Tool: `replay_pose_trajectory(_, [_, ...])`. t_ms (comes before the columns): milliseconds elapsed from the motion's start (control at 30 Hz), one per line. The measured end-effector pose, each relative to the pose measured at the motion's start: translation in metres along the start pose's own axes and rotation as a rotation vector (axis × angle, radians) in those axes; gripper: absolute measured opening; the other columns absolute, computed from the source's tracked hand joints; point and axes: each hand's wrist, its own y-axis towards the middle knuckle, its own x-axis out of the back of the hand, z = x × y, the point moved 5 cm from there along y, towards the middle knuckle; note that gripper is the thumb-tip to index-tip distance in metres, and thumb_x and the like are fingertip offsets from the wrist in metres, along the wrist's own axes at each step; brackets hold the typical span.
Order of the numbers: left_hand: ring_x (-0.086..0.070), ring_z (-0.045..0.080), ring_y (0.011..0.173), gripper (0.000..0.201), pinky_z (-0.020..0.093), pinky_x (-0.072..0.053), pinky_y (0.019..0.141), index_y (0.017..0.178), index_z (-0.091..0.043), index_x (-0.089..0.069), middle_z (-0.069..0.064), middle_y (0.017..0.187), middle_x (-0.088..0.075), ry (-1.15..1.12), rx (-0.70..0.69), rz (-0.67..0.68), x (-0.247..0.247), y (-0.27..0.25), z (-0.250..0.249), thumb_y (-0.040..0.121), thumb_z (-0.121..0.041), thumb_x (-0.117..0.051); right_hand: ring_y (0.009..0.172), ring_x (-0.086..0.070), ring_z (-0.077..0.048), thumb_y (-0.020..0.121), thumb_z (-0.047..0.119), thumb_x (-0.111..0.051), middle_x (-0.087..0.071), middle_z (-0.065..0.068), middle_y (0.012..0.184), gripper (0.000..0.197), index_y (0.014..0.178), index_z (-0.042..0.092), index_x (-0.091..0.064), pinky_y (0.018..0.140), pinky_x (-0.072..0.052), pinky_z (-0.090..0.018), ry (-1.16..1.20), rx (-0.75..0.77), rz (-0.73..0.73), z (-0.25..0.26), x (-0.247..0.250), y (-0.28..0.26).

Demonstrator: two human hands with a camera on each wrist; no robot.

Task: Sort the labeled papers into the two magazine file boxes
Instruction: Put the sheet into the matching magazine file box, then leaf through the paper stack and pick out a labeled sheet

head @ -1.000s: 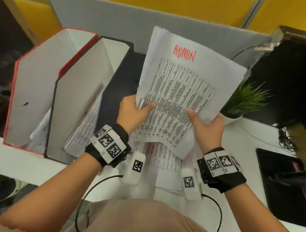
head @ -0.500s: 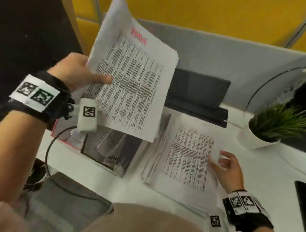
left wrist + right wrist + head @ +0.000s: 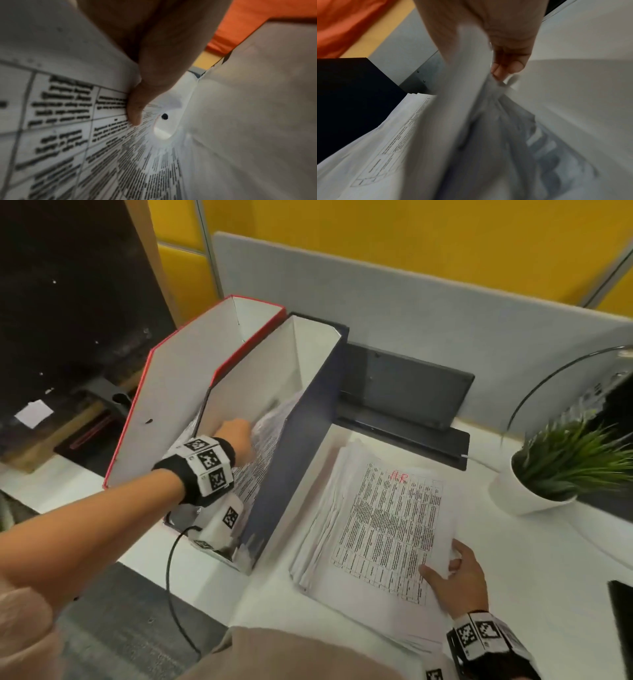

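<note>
Fingers [image 3: 135,108] of left hand [image 3: 236,436] pinch thin printed sheet [image 3: 68,121].

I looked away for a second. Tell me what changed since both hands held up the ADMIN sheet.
The left hand carried the ADMIN sheet left and down into the dark blue file box, keeping its grip. The right hand let go, dropped to the paper stack and now pinches its top HR sheet's corner. The boxes, stack and plant stayed put.

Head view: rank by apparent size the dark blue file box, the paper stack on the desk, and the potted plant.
1. Dark blue file box
2. Paper stack, close behind; the box's height and wide-angle distortion make this order unsure.
3. Potted plant, cut off at the frame edge.
</note>
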Motion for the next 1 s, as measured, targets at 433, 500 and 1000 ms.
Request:
replay_pose_trajectory(433, [-0.059, 0.017, 0.087, 0.031, 0.028, -0.047, 0.08, 0.119, -0.015, -0.056, 0.001, 0.096, -0.063, -0.39, -0.242, -0.43, 0.068, -0.023, -0.031, 0.089, -0.016, -0.059, 0.086, -0.05, -0.016, 0.069, 0.006, -0.078, -0.056, -0.015, 0.117, 0.078, 0.135, 0.01, -0.038, 0.08, -0.039, -0.024, 0.056, -0.01, 0.038, -0.002, -0.005, -0.001])
replay_pose_trajectory(500, [-0.059, 0.008, 0.081, 0.022, 0.018, -0.049, 0.075, 0.112, -0.018, -0.059, -0.006, 0.094, -0.061, -0.541, -0.395, -0.591, 0.087, -0.048, -0.059, 0.09, -0.018, -0.057, 0.077, -0.049, -0.006, 0.069, 0.005, -0.079, -0.058, -0.011, 0.113, 0.078, 0.135, 0.009, -0.038, 0.069, -0.04, -0.019, 0.063, 0.002, 0.05, 0.0, -0.005, -0.001])
replay_pose_trajectory(1000, [-0.059, 0.027, 0.079, 0.023, 0.033, -0.05, 0.068, 0.092, -0.002, -0.057, 0.014, 0.096, -0.065, -0.07, -0.207, 0.127, -0.118, -0.029, -0.124, 0.092, -0.025, -0.055, 0.117, -0.05, -0.025, 0.068, 0.012, -0.08, -0.048, -0.01, 0.13, 0.089, 0.141, 0.013, -0.03, 0.103, -0.042, -0.042, 0.02, -0.083, 0.09, 0.001, -0.005, -0.006])
